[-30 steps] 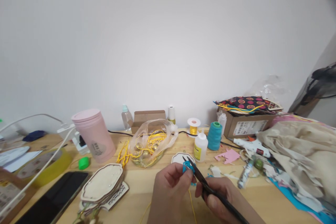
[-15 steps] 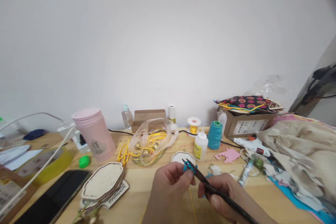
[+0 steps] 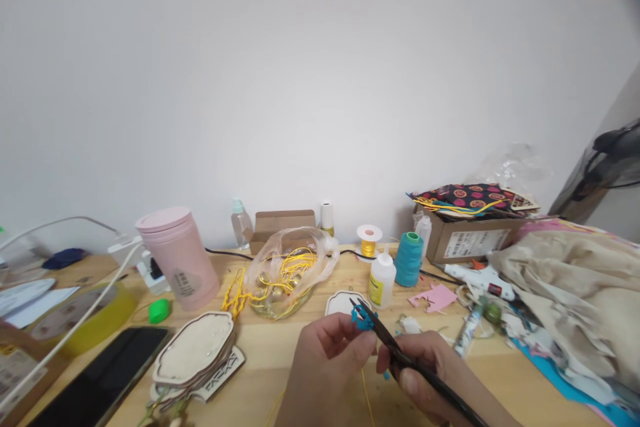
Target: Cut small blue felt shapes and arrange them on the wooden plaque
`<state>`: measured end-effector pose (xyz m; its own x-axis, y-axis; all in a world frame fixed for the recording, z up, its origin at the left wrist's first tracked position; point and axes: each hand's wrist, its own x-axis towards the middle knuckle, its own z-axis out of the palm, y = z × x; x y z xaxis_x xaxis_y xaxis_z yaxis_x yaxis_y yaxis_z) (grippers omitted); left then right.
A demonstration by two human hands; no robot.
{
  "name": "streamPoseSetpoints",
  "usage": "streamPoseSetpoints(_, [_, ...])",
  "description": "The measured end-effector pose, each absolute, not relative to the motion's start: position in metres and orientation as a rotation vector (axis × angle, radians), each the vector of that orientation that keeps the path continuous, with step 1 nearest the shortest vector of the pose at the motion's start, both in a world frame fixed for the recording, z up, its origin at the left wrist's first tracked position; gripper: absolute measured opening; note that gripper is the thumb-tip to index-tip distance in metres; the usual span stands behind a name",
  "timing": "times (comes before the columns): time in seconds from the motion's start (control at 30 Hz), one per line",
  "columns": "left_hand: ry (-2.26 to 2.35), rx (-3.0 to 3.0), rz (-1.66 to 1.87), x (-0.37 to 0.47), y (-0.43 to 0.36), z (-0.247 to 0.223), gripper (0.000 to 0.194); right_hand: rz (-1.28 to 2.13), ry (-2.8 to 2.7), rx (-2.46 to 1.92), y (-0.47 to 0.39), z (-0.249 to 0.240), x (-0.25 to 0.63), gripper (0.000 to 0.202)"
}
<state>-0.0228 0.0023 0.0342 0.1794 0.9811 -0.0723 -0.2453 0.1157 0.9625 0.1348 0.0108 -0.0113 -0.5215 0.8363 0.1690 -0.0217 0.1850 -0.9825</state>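
Observation:
Between its thumb and fingers, my left hand (image 3: 333,360) pinches a small blue cut piece (image 3: 361,316). My right hand (image 3: 425,368) is wrapped round a dark pointed tool (image 3: 400,357), which looks like scissors or tweezers. The tool's two tips lie slightly apart at the blue piece. Behind the fingers lies a white scalloped plaque (image 3: 345,302), partly covered by them. A yellow cord (image 3: 367,393) hangs below my hands. Small blue scraps lie near my right fingers.
Beyond my hands stand a glue bottle (image 3: 383,280), a teal thread cone (image 3: 409,260) and a yellow spool (image 3: 369,240). Stacked plaques (image 3: 195,348), a phone (image 3: 103,377) and a pink cup (image 3: 180,260) are left. Right are pink scraps (image 3: 435,297), a glue gun (image 3: 485,280) and cloth (image 3: 565,293).
The blue piece has turned in my left fingers and shows more of its face. My left hand has shifted slightly, and the tool tips remain at the piece.

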Motion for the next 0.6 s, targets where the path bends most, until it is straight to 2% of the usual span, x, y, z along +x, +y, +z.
streamPoseSetpoints(0.33, [1.010,1.049,1.161,-0.023,0.002,0.035,0.009,1.408,-1.690,-0.930,0.000,0.015,0.129,0.054])
streamPoseSetpoints(0.6, [1.001,1.080,1.181,-0.024,0.004,0.037,0.007,1.391,-1.663,-0.996,-0.006,0.020,0.131,0.053])
